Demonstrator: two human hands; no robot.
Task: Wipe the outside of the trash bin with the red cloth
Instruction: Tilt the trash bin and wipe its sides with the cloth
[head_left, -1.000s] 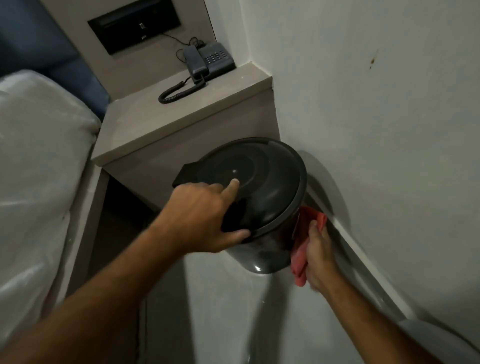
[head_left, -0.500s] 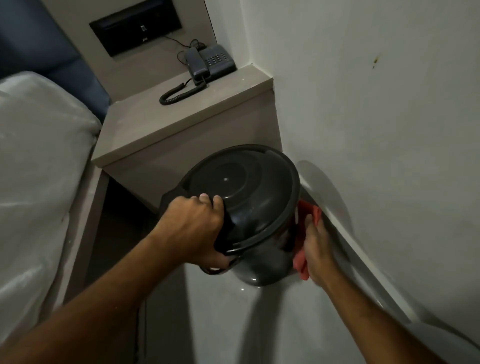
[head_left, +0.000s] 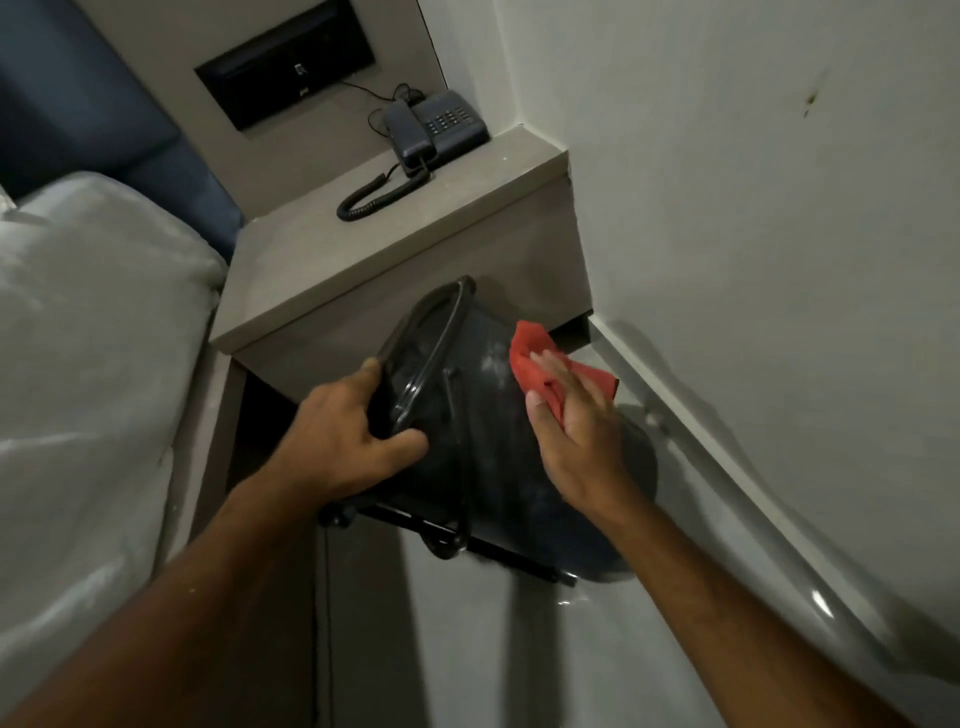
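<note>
I see the trash bin (head_left: 483, 415) as dark, glossy plastic with pale smears. The red cloth (head_left: 540, 371) looks soft and matt. The nightstand (head_left: 415, 228) top appears matt; the floor (head_left: 519, 649) shiny.

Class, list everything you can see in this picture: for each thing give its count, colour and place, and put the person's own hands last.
bin: one, black, tipped on its side on the floor below the nightstand
cloth: one, red, pressed on the bin's side
phone: one, dark grey, at the back of the nightstand top, coiled cord in front
nightstand: one, beige, in the corner by the wall
wall panel: one, black, set in the wall above the nightstand
bed: one, white, at left
headboard: one, blue, top left
left hand: one, gripping the bin's rim
right hand: one, flat on the cloth
</note>
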